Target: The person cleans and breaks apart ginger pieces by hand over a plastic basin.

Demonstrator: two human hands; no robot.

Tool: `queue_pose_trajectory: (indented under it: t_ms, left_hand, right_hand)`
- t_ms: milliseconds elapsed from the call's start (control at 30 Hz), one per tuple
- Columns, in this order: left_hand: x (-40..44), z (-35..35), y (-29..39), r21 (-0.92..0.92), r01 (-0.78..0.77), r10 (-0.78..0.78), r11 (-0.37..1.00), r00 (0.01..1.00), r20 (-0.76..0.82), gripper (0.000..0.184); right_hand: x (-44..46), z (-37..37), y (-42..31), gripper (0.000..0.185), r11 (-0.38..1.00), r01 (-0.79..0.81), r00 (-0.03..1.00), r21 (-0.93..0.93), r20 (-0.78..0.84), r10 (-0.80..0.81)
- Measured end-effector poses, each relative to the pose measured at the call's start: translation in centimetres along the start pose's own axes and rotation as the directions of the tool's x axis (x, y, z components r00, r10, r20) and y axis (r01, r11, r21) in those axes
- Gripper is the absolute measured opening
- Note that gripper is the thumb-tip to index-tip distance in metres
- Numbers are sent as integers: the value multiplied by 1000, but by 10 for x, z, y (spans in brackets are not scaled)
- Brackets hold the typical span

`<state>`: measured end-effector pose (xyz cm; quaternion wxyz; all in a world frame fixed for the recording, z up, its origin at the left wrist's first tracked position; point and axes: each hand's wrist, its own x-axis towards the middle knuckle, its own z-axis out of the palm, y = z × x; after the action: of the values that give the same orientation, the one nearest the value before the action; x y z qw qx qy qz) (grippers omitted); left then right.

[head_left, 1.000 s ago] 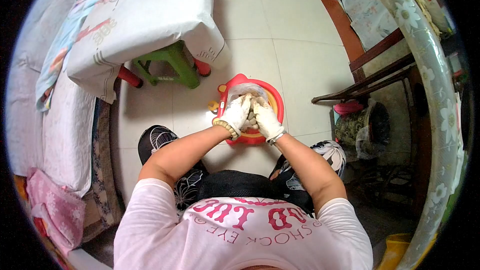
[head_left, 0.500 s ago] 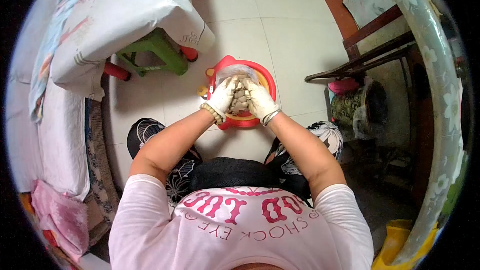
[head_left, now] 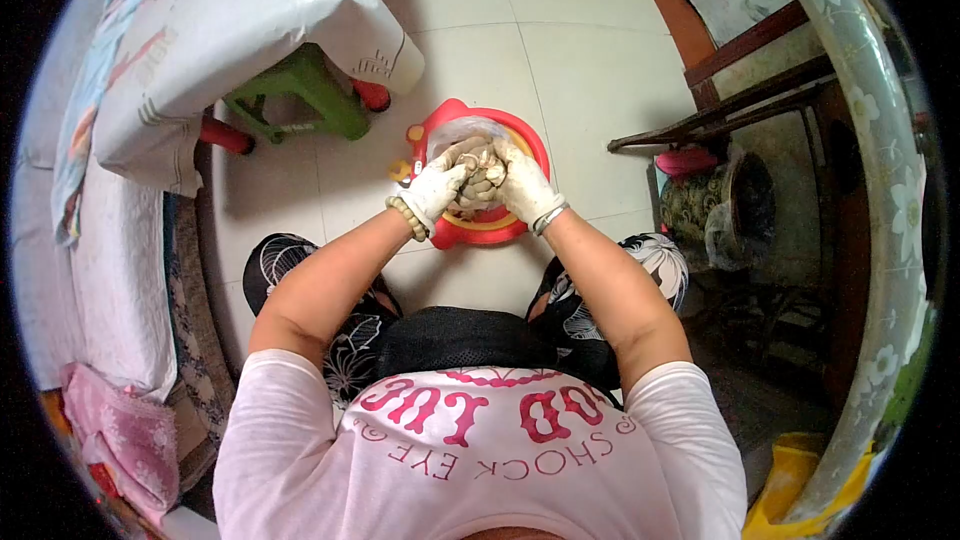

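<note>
Both hands wear white work gloves with stained, grey-brown fingers. My left hand (head_left: 443,181) and my right hand (head_left: 516,181) meet above a red plastic container (head_left: 543,155) with a yellow inner ring, which stands on the floor. Their fingers are curled in against each other, around small pale bits I cannot identify. Behind the fingertips a clear plastic bag (head_left: 462,130) lies in the red container. A beaded bracelet (head_left: 408,217) circles my left wrist, and a bangle (head_left: 549,217) my right. The hands cover most of what is inside.
A green plastic stool (head_left: 300,100) stands under the cloth-covered table (head_left: 270,0) on the left. At right are a dark wooden rack (head_left: 720,120) and a patterned round container (head_left: 700,205). A yellow bag (head_left: 800,480) lies low on the right. Pale floor tiles (head_left: 590,70) stretch ahead.
The fingers have shifted and curled closer together, and small pale bits now show between them. My left hand has turned slightly. The view has moved a little.
</note>
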<state>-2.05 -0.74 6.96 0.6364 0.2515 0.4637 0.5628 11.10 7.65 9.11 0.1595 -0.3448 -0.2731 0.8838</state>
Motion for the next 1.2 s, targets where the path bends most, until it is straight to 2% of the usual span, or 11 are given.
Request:
queue_pose_trajectory:
  t_ms: [100, 200, 467, 633, 667, 700, 800, 933, 1033, 1133, 1200]
  left_hand:
    - [2, -7, -3, -28, -13, 15, 1000, 997, 81, 42]
    - [-2, -4, 4, 277, 27, -10, 960, 998, -61, 39]
    - [-3, -5, -3, 353, -59, 80, 934, 996, -46, 37]
    - [-5, -1, 2, 430, -87, 111, 899, 993, -31, 38]
    - [-7, 3, 7, 415, -17, 49, 910, 997, -67, 38]
    - [-8, 8, 13, 398, 52, -12, 916, 995, -102, 38]
    - [1, -3, -4, 302, -30, 55, 953, 996, -73, 38]
    - [-6, -3, 1, 312, 26, 4, 950, 996, -93, 38]
    - [4, -18, -20, 272, -117, 140, 955, 988, -67, 35]
    - [4, -18, -20, 364, -81, 122, 928, 989, -89, 33]
    - [-8, -3, -2, 415, 39, 25, 909, 989, -147, 32]
  right_hand:
    - [-1, -2, -3, 35, 1000, -11, 994, 21, 108, 8]
    - [12, -22, 7, 35, 993, -32, 963, -115, 262, 61]
    - [9, -11, 18, 26, 975, 115, 993, -193, 60, -105]
    - [5, -3, 14, 26, 989, 34, 998, -143, -45, -41]
    - [4, -1, 13, 26, 996, 12, 997, -91, -80, -19]
    - [10, -6, 14, 26, 996, 12, 997, -90, -79, -20]
    - [24, -21, 17, 27, 997, -37, 999, -67, -8, 37]
    - [26, -22, 15, 28, 996, -73, 997, -49, 6, 73]
    - [12, -9, 9, 28, 997, -69, 997, -43, 19, 70]
    - [7, -4, 8, 26, 996, -57, 998, -64, -14, 56]
    - [12, -11, 13, 25, 996, -55, 998, -68, -33, 53]
